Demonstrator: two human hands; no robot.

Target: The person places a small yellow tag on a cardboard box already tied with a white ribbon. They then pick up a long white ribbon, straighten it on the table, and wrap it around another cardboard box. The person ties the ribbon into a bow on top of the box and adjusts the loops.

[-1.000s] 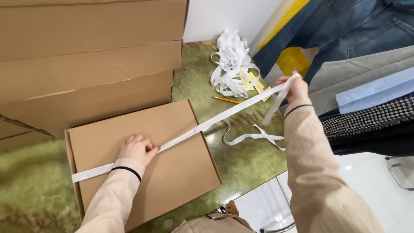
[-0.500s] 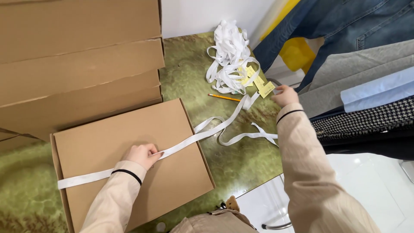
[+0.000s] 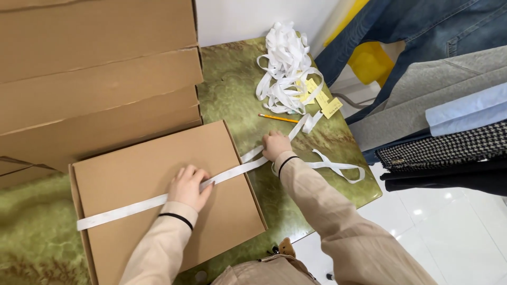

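Left hand point(image 3: 189, 187) pinned white strap point(image 3: 232, 173) flat on box point(image 3: 158, 211); right hand point(image 3: 275, 145) gripped it past the box edge. We judged steady tension essential.

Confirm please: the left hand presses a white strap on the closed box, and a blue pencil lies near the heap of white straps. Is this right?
Not quite. The pencil is yellow-orange, not blue, as the head view shows. The rest holds: the left hand presses the strap on the closed box, near the heap.
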